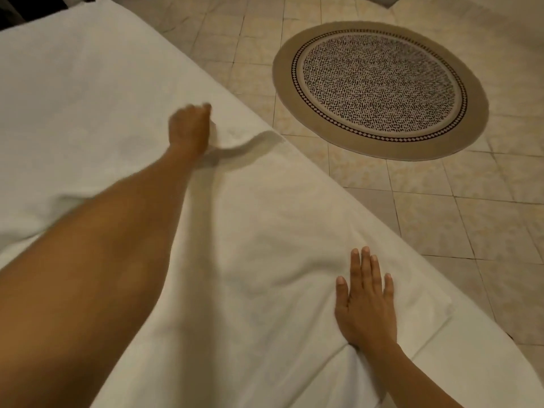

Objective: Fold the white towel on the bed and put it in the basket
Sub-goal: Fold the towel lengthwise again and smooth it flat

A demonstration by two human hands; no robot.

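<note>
A bed [73,92] covered in white fills the left and lower part of the view, its edge running diagonally from the upper left to the lower right. Beyond that edge is a floor [441,219] of pale square tiles, and on it lies a round rug [379,89] with a tan border and a dark speckled centre, well apart from the bed.

The white towel [265,231] is spread on the bed along that near edge, white on white, so its far outline is hard to trace. The left hand [191,125] reaches far forward with the arm stretched out; its fingers are curled closed and pinch a corner of the towel, which rises off the bed in a small lifted fold just beside the hand. The right hand [365,301] lies flat and unclenched, fingers together, pressing down on the towel's near end close to the bed edge, where a folded corner shows just beside it.
</note>
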